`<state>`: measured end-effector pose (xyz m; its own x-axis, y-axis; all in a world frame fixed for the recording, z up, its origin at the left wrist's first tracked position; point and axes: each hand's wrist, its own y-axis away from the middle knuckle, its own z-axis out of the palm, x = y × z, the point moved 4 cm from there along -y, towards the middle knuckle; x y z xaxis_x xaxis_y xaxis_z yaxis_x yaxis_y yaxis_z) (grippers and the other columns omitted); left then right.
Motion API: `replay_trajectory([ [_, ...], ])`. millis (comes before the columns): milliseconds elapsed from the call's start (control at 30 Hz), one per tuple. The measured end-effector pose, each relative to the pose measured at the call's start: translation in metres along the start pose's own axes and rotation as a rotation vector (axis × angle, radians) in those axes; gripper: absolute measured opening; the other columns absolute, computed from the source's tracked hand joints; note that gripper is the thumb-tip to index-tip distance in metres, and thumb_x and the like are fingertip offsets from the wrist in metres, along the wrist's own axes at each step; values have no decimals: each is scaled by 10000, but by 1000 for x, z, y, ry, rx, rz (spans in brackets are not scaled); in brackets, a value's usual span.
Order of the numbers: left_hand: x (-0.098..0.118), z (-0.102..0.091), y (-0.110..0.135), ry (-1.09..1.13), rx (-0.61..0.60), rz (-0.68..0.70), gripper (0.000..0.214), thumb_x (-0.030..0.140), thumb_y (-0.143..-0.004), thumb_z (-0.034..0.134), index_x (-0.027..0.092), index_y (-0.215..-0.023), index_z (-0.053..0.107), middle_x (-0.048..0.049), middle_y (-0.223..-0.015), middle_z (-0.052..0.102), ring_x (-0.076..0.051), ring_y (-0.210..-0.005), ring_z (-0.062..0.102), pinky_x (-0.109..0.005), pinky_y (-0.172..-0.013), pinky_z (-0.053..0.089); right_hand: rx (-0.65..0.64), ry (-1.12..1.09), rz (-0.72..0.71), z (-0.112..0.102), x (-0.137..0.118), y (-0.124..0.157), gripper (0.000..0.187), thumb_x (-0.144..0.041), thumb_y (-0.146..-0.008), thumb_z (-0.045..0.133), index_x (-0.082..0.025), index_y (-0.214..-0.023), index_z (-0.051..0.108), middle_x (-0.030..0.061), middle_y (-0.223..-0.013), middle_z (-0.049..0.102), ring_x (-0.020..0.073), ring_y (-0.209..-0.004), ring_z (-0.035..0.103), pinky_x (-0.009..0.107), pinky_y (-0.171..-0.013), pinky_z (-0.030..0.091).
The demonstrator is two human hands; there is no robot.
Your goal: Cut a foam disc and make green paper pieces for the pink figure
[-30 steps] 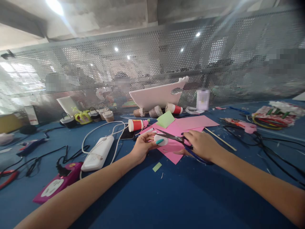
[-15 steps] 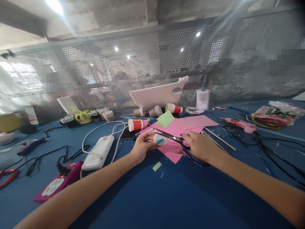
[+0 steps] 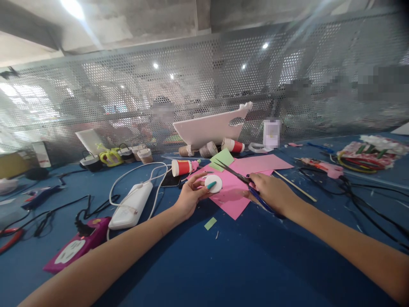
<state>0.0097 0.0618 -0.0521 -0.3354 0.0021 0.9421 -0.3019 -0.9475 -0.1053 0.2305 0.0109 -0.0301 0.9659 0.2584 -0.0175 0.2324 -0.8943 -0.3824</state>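
My left hand (image 3: 191, 194) pinches a small white round disc (image 3: 213, 183) between thumb and fingers, just above the blue table. My right hand (image 3: 271, 193) grips blue-handled scissors (image 3: 236, 175), whose blades point up and to the left, a little apart from the disc. Both hands hover over pink paper sheets (image 3: 243, 179) lying on the table. A light green paper piece (image 3: 221, 158) rests at the far edge of the pink sheets.
A white power bank with cable (image 3: 130, 205), a magenta box (image 3: 75, 248), a red-and-white paper cup (image 3: 182, 167), more cups (image 3: 209, 149), a white board (image 3: 212, 126), a thin wooden stick (image 3: 295, 186), black cables (image 3: 364, 200) and a small green scrap (image 3: 210, 223) lie around.
The scissors have drawn back from the disc, blades now swung up and away to the right. My left hand has turned the disc so its flat face shows.
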Motion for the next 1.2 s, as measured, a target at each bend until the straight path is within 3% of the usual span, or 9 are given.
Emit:
replay_trajectory([
  [167,-2,2,0,24,-26,-15,543,168,-573,832,177,-1081,643,-51,-968,683,-203,-835,693,-322,-751,582,-55,9,0,5,-4,1,576,-611,-890,352,-111,-1069,574,165,-935,670,288,-820,666,324,-610,432],
  [433,-4,-7,-5,11,71,-10,521,164,-553,839,151,-1046,670,-30,-799,703,-179,-742,693,-335,-746,579,-108,35,-2,7,-18,3,617,-656,-884,301,-113,-970,581,152,-870,662,289,-767,666,316,-562,413],
  [633,-2,-3,-3,6,15,-25,540,105,-538,830,180,-1047,667,30,-681,667,-148,-696,676,-356,-780,567,-119,22,-4,8,-17,3,630,-646,-890,299,-99,-1041,572,165,-917,660,300,-817,664,333,-601,434],
  [800,-7,-3,-3,23,-12,-48,460,125,-489,854,140,-909,667,1,-769,694,-179,-748,689,-396,-805,561,-99,-5,-24,9,-19,3,611,-632,-891,326,-106,-1069,580,158,-921,659,296,-829,660,336,-625,442],
  [967,-7,-2,-4,15,-24,-45,460,131,-473,862,131,-886,662,-14,-848,703,-190,-767,693,-407,-817,559,-105,3,4,8,-17,3,588,-650,-870,366,-137,-1025,606,137,-868,664,286,-780,666,318,-595,429],
  [1100,-6,-1,-3,-9,-23,-51,480,139,-496,853,135,-938,664,-20,-852,695,-183,-774,685,-391,-816,561,-86,23,38,6,-13,1,563,-663,-845,412,-153,-979,611,130,-850,672,273,-761,669,301,-580,425],
  [1200,-5,-1,-4,-25,-38,-28,617,151,-545,834,191,-1123,621,3,-822,675,-165,-764,682,-366,-804,562,-62,41,95,4,-7,-1,547,-640,-857,412,-143,-945,622,148,-853,680,277,-769,669,311,-596,437],
])
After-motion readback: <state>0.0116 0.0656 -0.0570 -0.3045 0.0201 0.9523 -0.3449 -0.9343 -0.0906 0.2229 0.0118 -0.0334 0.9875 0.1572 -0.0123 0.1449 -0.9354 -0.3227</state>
